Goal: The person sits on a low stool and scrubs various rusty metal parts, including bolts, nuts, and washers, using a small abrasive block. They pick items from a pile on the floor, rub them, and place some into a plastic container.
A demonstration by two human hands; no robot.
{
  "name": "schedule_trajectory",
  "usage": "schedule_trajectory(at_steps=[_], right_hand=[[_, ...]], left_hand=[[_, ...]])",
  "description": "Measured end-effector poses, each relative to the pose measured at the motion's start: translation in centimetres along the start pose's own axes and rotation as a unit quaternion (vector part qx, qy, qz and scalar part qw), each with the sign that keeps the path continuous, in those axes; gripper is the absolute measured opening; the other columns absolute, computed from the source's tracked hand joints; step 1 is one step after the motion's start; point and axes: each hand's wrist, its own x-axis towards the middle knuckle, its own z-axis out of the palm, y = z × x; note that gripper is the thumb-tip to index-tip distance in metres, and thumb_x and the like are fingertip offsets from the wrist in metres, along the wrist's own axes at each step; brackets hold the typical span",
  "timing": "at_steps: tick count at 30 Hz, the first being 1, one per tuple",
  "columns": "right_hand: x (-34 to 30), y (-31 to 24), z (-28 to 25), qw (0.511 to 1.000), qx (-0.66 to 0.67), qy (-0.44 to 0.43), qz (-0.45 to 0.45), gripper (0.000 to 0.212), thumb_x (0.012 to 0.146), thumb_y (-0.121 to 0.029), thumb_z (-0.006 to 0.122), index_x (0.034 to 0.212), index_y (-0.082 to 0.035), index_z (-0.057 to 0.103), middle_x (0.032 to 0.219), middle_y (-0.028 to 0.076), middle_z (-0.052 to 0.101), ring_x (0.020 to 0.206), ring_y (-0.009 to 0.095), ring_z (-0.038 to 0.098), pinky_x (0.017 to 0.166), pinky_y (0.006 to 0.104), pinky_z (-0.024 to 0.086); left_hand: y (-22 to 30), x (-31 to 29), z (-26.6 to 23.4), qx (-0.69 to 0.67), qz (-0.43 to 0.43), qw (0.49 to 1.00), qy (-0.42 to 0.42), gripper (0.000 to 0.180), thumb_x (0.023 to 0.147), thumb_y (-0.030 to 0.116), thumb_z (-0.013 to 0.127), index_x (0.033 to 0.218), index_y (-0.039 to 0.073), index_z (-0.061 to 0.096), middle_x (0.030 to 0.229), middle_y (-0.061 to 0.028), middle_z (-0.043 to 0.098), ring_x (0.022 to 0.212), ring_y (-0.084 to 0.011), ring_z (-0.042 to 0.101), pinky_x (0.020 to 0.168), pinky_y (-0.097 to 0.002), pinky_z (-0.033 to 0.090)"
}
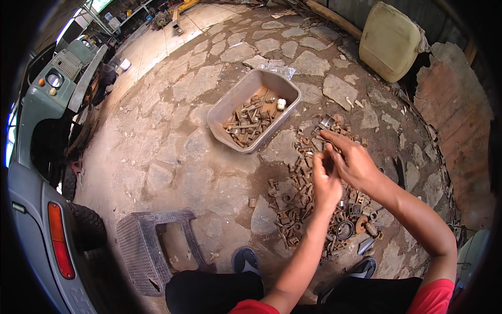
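Hovering close together over a heap of rusty bolts, nuts and washers, the left hand has its fingers curled narrow and the right hand leans in flatter, though I can't tell whether either grips anything. Beyond and left of them sits a grey plastic tub part-filled with bolts; nearer the person, left of the hands, stands a plastic stool.

Large letters stood on the grey vehicle, just below its orange-and-red tail light; only part of the lettering showed, the rest being lost in the dark lower rim of the view.
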Motion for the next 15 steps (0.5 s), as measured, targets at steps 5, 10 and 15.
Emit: schedule_trajectory(at_steps=[5, 10, 15], right_hand=[[-0.4, 0.0, 1.0, 0.991, -0.063, 0.030, -0.116, 0.038, 0.096, -0.017, 0.053, 0.129, 0.001, 0.055, 0.128, 0.023, 0.058, 0.117, 0.039, 0.057, 0.100, 0.0413, 0.047], [0.0, -0.2, 1.5, 0.995, -0.069, -0.009, -0.073, 0.037, 0.096, -0.018, 0.052, 0.129, 0.001, 0.056, 0.131, 0.024, 0.055, 0.121, 0.039, 0.055, 0.102, 0.0440, 0.047], [1.0, 0.0, 1.7, 0.998, -0.047, -0.025, -0.042, 0.038, 0.095, -0.016, 0.053, 0.130, 0.000, 0.056, 0.132, 0.022, 0.056, 0.121, 0.037, 0.056, 0.106, 0.0434, 0.044]], left_hand=[[-1.4, 1.2, -2.3, -0.042, 0.013, 0.999, 0.015, 0.017, 0.099, 0.012, 0.058, 0.109, 0.003, 0.048, 0.104, -0.0047, 0.057, 0.099, -0.0108, 0.053, 0.083, -0.0276, 0.049], [-1.7, 0.6, -2.0, -0.228, -0.107, 0.966, 0.061, 0.016, 0.097, 0.008, 0.057, 0.110, 0.004, 0.049, 0.103, -0.0046, 0.055, 0.096, -0.0145, 0.055, 0.079, -0.0277, 0.054], [-1.9, 1.0, -2.4, -0.066, -0.042, 0.996, 0.029, 0.013, 0.098, 0.011, 0.053, 0.111, 0.007, 0.052, 0.107, -0.0052, 0.056, 0.099, -0.0143, 0.056, 0.083, -0.0270, 0.055]])
